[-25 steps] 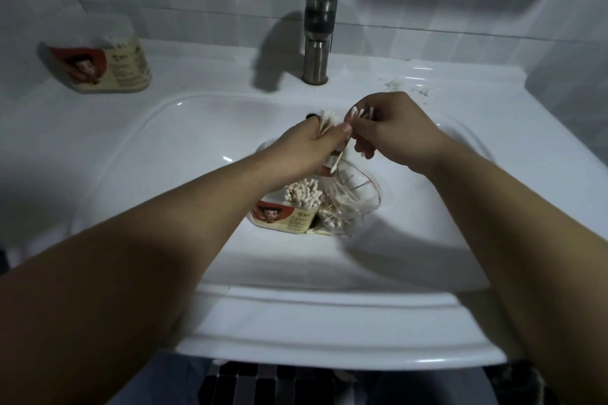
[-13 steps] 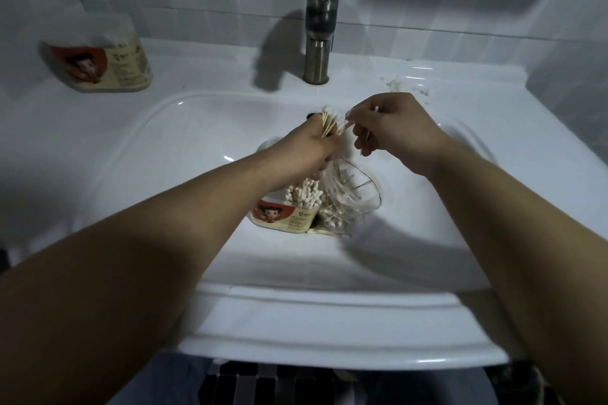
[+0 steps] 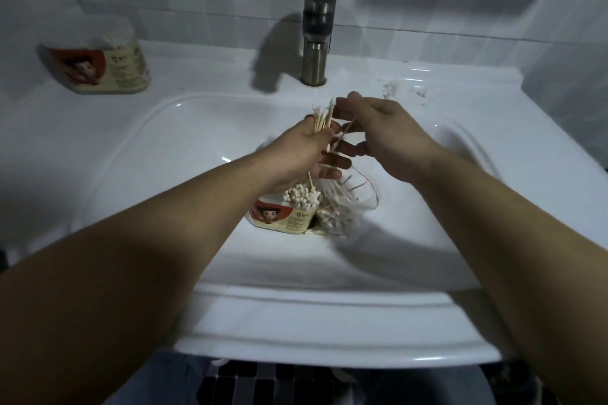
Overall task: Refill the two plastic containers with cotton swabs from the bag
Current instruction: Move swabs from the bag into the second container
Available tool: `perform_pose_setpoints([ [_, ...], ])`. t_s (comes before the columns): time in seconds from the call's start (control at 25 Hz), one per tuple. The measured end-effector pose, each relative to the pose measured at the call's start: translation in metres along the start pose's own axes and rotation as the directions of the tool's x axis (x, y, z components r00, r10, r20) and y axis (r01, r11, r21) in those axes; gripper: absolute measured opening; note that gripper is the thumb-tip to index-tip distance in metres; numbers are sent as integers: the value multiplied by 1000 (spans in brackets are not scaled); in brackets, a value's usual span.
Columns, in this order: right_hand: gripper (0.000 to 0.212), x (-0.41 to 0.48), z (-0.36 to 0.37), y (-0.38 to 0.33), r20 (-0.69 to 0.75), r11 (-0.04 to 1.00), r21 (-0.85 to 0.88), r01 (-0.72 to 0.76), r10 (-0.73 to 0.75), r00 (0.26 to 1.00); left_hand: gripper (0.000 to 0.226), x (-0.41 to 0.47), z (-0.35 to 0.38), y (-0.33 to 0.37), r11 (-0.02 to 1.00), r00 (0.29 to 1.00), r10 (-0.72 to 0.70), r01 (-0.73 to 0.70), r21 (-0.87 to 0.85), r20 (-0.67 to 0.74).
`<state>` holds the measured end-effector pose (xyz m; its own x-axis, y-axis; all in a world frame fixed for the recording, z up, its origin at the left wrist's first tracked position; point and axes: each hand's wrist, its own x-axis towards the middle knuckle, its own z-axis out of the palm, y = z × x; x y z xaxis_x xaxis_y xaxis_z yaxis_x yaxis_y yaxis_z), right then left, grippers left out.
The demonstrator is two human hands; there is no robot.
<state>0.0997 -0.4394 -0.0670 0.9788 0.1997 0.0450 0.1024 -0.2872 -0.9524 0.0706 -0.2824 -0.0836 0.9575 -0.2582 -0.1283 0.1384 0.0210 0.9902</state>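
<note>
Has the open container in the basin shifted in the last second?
No. The container stays put, still straight below the faucet in the basin.

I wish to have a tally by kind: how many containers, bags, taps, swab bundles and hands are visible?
Labelled containers: 2 (container on the ledge, container in the basin)
Clear bag: 1
Tap: 1
Held swab bundle: 1
Hands: 2 (left hand, right hand)
Total: 7
</note>
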Motion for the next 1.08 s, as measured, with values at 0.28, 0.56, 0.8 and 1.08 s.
perform_pose_setpoints([
  [0.28, 43, -7, 13, 0, 48, 984, -162, 70, -63, 997, 20, 4, 3, 3, 992, 999, -18, 14, -124, -29],
  [0.56, 30, -16, 10, -7, 290, 842, -524, 126, 38, 956, 21, 12, -8, 18, 890, 948, 30, -169, -424, -316],
  [0.8, 19, -17, 4, -14, 231, 864, -488, 125, -10, 973, 23, 18, -20, 11, 949, 877, 63, -201, -245, -476],
  [1.08, 23, -12, 3, -8, -6, 895, -434, 103, -118, 993, 42, 10, -18, 3, 996, 948, 83, -73, 46, -307],
])
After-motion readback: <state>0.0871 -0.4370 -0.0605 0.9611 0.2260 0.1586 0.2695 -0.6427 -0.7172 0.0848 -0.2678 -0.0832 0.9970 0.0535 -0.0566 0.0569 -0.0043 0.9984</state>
